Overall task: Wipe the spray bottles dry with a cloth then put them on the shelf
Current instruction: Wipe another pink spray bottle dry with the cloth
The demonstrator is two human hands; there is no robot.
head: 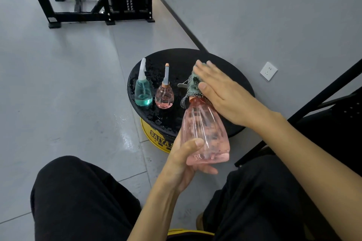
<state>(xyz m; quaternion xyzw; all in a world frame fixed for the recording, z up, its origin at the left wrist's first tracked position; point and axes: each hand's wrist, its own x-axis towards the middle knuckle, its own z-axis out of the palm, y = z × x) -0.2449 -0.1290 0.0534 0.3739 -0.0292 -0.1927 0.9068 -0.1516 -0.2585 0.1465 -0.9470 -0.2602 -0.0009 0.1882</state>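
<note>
We've got the big pink spray bottle (205, 135) tipped away from us, above the near edge of the round black stool (195, 56). Our left hand (186, 159) is wrapped round its base. Our right hand (223, 94) lies flat, fingers straight, pressing the patterned cloth (193, 87) over its spray head. The teal spray bottle (143, 94) and small pink spray bottle (164, 98) stand side by side on the wet stool top.

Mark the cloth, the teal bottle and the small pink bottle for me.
cloth (193, 87), head view, its patterned fold.
teal bottle (143, 94), head view, lower body.
small pink bottle (164, 99), head view, round body.
</note>
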